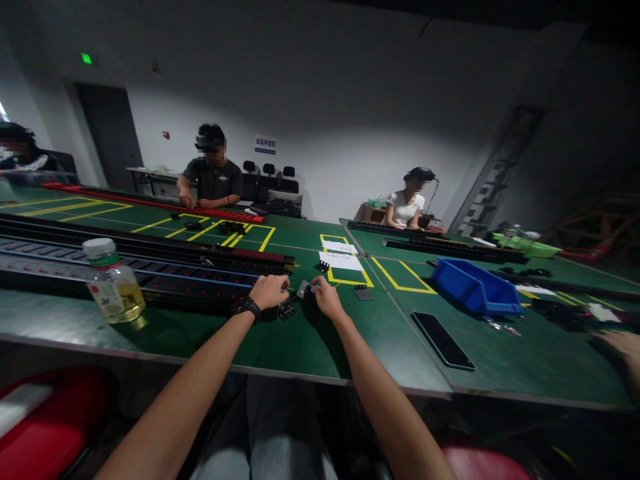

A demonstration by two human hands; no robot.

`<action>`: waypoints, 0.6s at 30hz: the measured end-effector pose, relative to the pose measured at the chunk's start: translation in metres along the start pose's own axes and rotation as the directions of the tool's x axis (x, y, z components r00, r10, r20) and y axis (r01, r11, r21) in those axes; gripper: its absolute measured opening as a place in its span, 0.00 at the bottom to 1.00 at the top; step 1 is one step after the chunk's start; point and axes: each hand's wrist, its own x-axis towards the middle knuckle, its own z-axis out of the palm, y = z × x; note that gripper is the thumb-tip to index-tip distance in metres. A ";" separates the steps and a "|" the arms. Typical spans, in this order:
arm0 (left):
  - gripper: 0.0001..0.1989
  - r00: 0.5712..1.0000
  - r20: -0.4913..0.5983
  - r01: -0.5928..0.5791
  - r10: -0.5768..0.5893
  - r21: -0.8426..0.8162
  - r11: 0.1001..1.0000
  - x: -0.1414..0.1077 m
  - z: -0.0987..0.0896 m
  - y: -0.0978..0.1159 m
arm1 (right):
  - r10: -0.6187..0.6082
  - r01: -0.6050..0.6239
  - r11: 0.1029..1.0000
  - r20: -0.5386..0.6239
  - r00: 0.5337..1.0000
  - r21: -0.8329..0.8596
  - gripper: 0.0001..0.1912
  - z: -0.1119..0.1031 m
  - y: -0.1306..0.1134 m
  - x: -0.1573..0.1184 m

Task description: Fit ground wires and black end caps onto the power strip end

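My left hand (270,291), with a dark watch on its wrist, is closed at the near end of a long black rail assembly (200,283). Its fingertips are pressed together, and what they hold is too small to make out. Opposite it, my right hand (327,297) pinches a small grey plate with a dark part (303,289). Below my left hand lies a small black slotted piece (287,311). To the right, a similar black-and-grey bracket (363,293) rests on the green table, and another black piece (324,266) sits behind my right hand.
A drink bottle (114,283) stands at left, in front of the rails. At right are a phone (443,340) and a blue bin (476,287). White papers (341,260) lie within yellow tape outlines. Co-workers sit across the table (390,347); another person's hand (620,343) shows at far right.
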 end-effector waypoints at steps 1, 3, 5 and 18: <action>0.13 1.000 0.001 0.000 0.000 0.001 1.000 0.000 0.000 0.000 | 0.008 -0.008 1.000 0.008 1.000 -0.016 0.17 0.000 -0.001 0.000; 0.13 1.000 0.003 0.001 -0.001 0.002 1.000 0.001 0.001 -0.001 | 0.030 -0.029 0.998 0.023 0.999 -0.052 0.16 -0.001 -0.002 -0.002; 0.13 1.000 0.006 0.000 0.000 0.003 1.000 0.001 0.001 -0.001 | 0.060 -0.057 0.994 0.031 0.998 -0.092 0.16 -0.002 -0.004 -0.003; 0.12 1.000 0.008 -0.008 0.008 -0.001 1.000 0.000 -0.002 0.000 | 0.089 -0.072 0.970 0.065 0.994 -0.233 0.10 -0.003 -0.007 -0.007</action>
